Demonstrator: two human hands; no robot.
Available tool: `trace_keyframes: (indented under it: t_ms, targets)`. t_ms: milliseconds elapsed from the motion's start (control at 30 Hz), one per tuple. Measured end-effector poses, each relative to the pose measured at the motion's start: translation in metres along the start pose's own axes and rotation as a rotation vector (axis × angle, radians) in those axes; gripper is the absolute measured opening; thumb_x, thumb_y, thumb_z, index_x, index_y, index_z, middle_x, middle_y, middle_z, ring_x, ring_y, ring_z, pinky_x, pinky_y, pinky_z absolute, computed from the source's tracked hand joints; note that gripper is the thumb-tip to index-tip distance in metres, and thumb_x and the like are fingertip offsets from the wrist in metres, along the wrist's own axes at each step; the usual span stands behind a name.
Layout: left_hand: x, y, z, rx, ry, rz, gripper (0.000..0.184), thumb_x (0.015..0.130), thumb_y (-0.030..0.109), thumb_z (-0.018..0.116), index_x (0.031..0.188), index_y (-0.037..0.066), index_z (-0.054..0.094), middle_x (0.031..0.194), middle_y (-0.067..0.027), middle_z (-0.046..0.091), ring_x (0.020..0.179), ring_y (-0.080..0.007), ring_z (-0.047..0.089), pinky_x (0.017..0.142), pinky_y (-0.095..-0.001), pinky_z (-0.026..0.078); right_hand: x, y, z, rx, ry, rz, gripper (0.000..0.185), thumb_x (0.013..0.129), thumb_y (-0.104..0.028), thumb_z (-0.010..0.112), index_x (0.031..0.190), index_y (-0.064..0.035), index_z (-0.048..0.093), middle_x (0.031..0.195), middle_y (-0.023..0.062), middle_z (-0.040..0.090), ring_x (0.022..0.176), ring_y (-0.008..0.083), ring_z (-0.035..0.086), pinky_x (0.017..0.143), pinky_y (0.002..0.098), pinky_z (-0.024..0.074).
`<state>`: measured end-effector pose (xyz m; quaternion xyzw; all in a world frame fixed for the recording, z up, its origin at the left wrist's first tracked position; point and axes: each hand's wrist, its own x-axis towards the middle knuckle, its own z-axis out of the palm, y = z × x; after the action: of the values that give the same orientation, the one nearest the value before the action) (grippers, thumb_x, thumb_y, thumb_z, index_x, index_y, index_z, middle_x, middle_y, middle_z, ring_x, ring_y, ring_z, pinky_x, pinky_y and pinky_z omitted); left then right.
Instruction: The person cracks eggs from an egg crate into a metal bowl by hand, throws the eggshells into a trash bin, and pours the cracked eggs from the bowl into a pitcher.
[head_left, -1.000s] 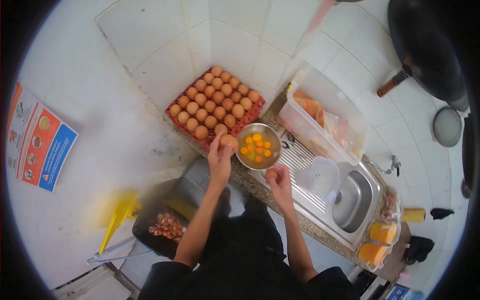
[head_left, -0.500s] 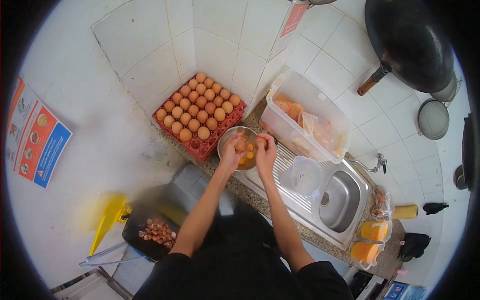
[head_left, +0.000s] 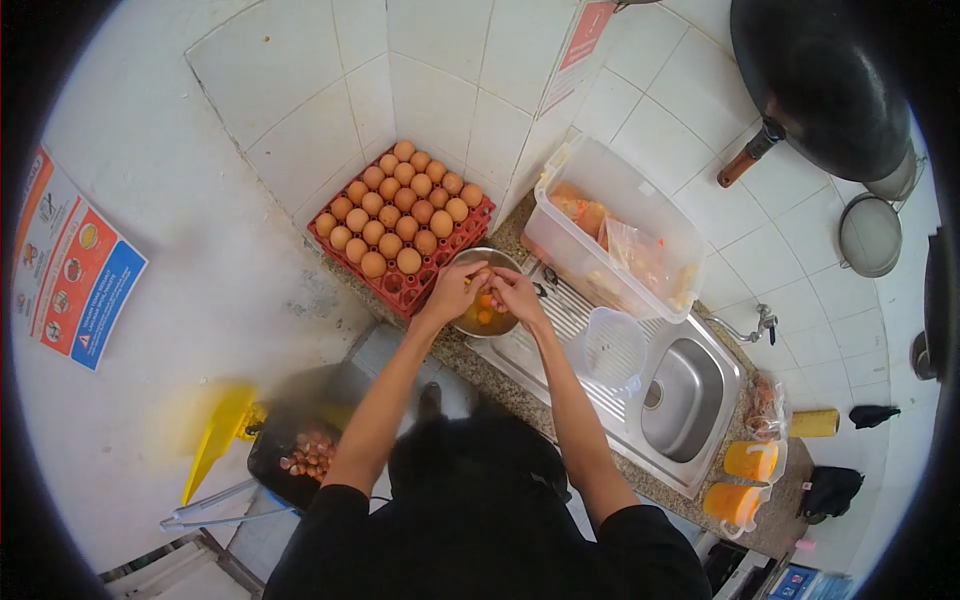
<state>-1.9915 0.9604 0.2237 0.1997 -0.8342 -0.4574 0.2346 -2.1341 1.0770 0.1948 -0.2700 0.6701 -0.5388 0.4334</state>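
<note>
Above a metal bowl (head_left: 490,328), my left hand (head_left: 452,292) and my right hand (head_left: 518,298) meet with bent fingers. Between their fingertips is a brown egg (head_left: 482,274), mostly covered, so I cannot tell whether its shell is split. Several yolks (head_left: 486,308) lie in clear egg white inside the bowl. Just left of the bowl stands a red egg tray (head_left: 400,300) filled with rows of brown eggs (head_left: 388,217), with bare pockets at its near corner.
Right of the bowl are a ribbed steel drainboard (head_left: 530,345), a clear plastic tub (head_left: 655,215) with bagged contents, a clear container (head_left: 612,350) and a sink (head_left: 690,400). Orange-filled jugs (head_left: 750,460) stand farther right. A black bin (head_left: 280,470) holds eggshells below left.
My hands have come together over the bowl's far side. Earlier they were apart, the left holding an egg and the right a brown piece by the rim.
</note>
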Motion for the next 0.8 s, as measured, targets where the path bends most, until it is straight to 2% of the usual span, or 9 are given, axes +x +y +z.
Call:
trace_keyframes:
  t_ms: [200, 333, 400, 433, 500, 533, 667, 700, 800]
  targets:
    - [0.009, -0.02, 0.004, 0.056, 0.107, 0.321, 0.028, 0.092, 0.008, 0.064, 0.117, -0.004, 0.067, 0.11, -0.0217, 0.069, 0.101, -0.0382, 0.066, 0.09, -0.0427, 0.053, -0.01, -0.006, -0.002, -0.665, 0.17, -0.517, 0.039, 0.085, -0.009, 0.068, 0.122, 0.002, 0.062, 0.084, 0.0161, 0.066, 0.065, 0.0265, 0.065, 0.064, 0.036, 0.0531]
    - [0.004, 0.005, 0.005, -0.149, 0.222, 0.054, 0.031, 0.095, 0.015, 0.063, 0.119, -0.004, 0.064, 0.112, -0.0201, 0.068, 0.103, -0.0329, 0.066, 0.09, -0.0414, 0.051, -0.031, -0.029, 0.005, -0.716, 0.411, -0.664, 0.035, 0.082, -0.009, 0.073, 0.115, -0.001, 0.063, 0.11, 0.0221, 0.065, 0.094, 0.0416, 0.067, 0.079, 0.0425, 0.055]
    - [0.003, 0.009, 0.016, -0.377, 0.286, -0.203, 0.03, 0.097, 0.021, 0.063, 0.118, -0.001, 0.065, 0.108, -0.0165, 0.068, 0.1, -0.0282, 0.066, 0.087, -0.0408, 0.051, -0.046, -0.051, 0.021, -0.452, 0.464, -0.532, 0.034, 0.082, -0.01, 0.074, 0.113, -0.0016, 0.063, 0.111, 0.0216, 0.063, 0.098, 0.0406, 0.066, 0.083, 0.0421, 0.0535]
    - [0.005, 0.016, 0.014, -0.719, 0.247, -0.369, 0.028, 0.098, 0.024, 0.063, 0.114, 0.001, 0.065, 0.104, -0.0134, 0.068, 0.097, -0.0256, 0.065, 0.084, -0.0391, 0.051, -0.051, -0.059, 0.028, -0.321, 0.489, -0.463, 0.033, 0.082, -0.01, 0.075, 0.112, -0.0018, 0.062, 0.112, 0.0214, 0.063, 0.1, 0.0401, 0.065, 0.085, 0.0419, 0.0528]
    - [0.008, 0.038, 0.003, -1.4, 0.147, -0.706, 0.025, 0.099, 0.03, 0.062, 0.108, 0.006, 0.065, 0.097, -0.0071, 0.066, 0.092, -0.0204, 0.063, 0.078, -0.0357, 0.05, -0.049, -0.065, 0.032, -0.47, 0.441, -0.697, 0.03, 0.084, -0.01, 0.075, 0.109, -0.0014, 0.063, 0.106, 0.0193, 0.064, 0.096, 0.0368, 0.063, 0.084, 0.0401, 0.0515]
    - [0.007, 0.037, 0.002, -1.459, 0.142, -0.716, 0.024, 0.099, 0.03, 0.062, 0.106, 0.008, 0.064, 0.096, -0.0056, 0.065, 0.091, -0.0192, 0.061, 0.077, -0.0345, 0.049, -0.049, -0.068, 0.035, -0.542, 0.414, -0.815, 0.028, 0.085, -0.01, 0.075, 0.108, -0.0012, 0.063, 0.103, 0.0183, 0.064, 0.094, 0.0351, 0.063, 0.083, 0.0392, 0.0509]
    - [-0.024, 0.037, -0.043, -1.73, 0.133, -0.603, 0.019, 0.099, 0.028, 0.061, 0.106, 0.01, 0.059, 0.097, -0.0047, 0.063, 0.088, -0.017, 0.059, 0.074, -0.032, 0.048, -0.06, -0.047, 0.03, -0.189, 0.504, -0.541, 0.016, 0.093, -0.015, 0.07, 0.1, -0.0021, 0.064, 0.097, 0.0112, 0.065, 0.089, 0.0243, 0.064, 0.079, 0.0329, 0.05]
    - [-0.044, 0.039, -0.058, -1.782, 0.171, -0.525, 0.019, 0.1, 0.026, 0.061, 0.107, 0.01, 0.059, 0.097, -0.0048, 0.063, 0.087, -0.0167, 0.06, 0.074, -0.0319, 0.048, -0.066, -0.036, 0.026, 0.1, 0.492, -0.313, 0.018, 0.096, -0.019, 0.068, 0.097, -0.0013, 0.065, 0.093, 0.0074, 0.066, 0.081, 0.0138, 0.062, 0.069, 0.0276, 0.0486]
    - [-0.143, 0.021, -0.095, -1.238, 0.862, -0.492, 0.017, 0.101, 0.025, 0.057, 0.104, 0.009, 0.062, 0.1, -0.0051, 0.064, 0.091, -0.0168, 0.059, 0.075, -0.0288, 0.048, -0.063, 0.026, 0.002, 0.176, 0.616, -0.053, 0.026, 0.098, -0.028, 0.065, 0.098, -0.0018, 0.064, 0.067, 0.0041, 0.059, 0.054, 0.0089, 0.052, 0.049, 0.0241, 0.0391]
